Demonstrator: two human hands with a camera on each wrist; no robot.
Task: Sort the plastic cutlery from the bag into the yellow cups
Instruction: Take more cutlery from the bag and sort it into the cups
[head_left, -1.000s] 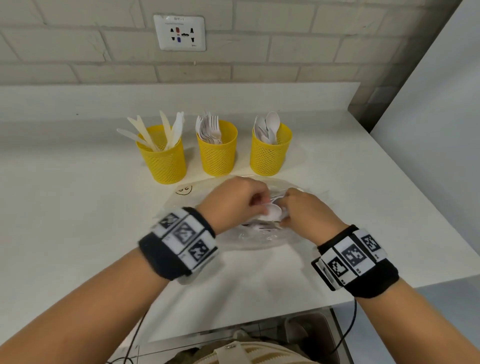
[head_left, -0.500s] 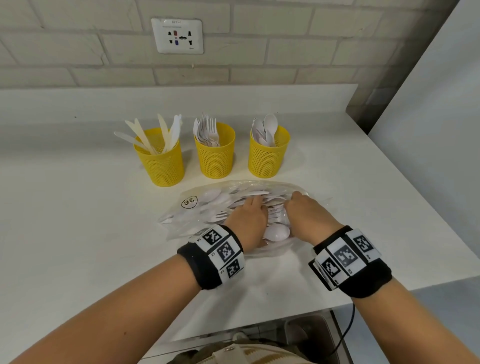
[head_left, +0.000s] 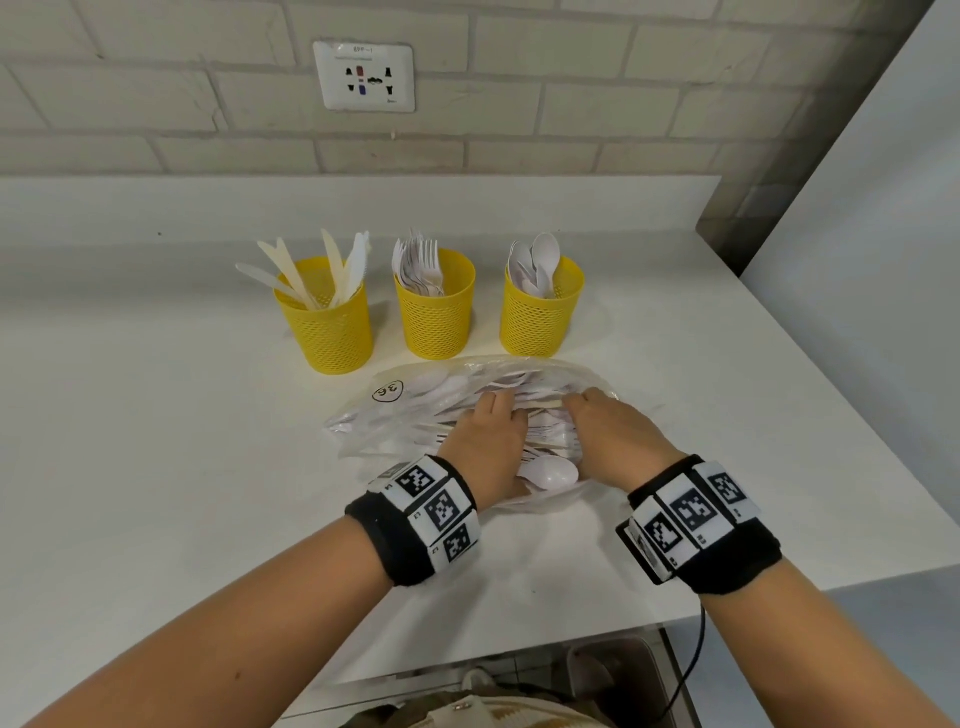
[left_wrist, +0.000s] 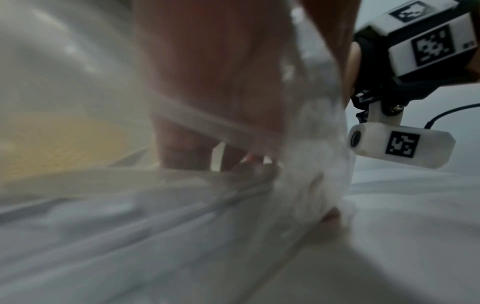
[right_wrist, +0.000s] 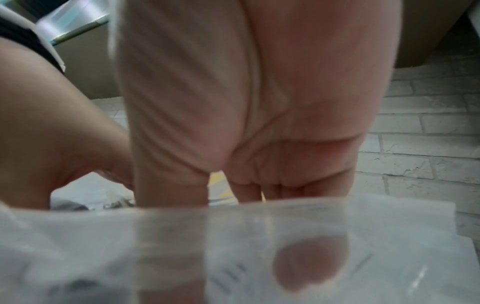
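The clear bag (head_left: 415, 415) lies on the white tabletop (head_left: 156, 467), just near of three yellow cups (head_left: 435, 317) that hold knives on the left, forks in the middle and spoons on the right. The left hand (head_left: 488, 441) reaches into the bag's mouth among the loose cutlery (head_left: 550, 473); its fingers look bent around something thin in the wrist view, but blur hides what, so I cannot tell its grip. The right hand (head_left: 613, 436) rests on the bag's right side, thumb tucked under the film, seemingly holding the mouth apart. The risk: tangled tines and handles may drag extra pieces out, or a mixed handful lands in the wrong cup. Should the film slip, the bag could slide toward the light cups and tip them.
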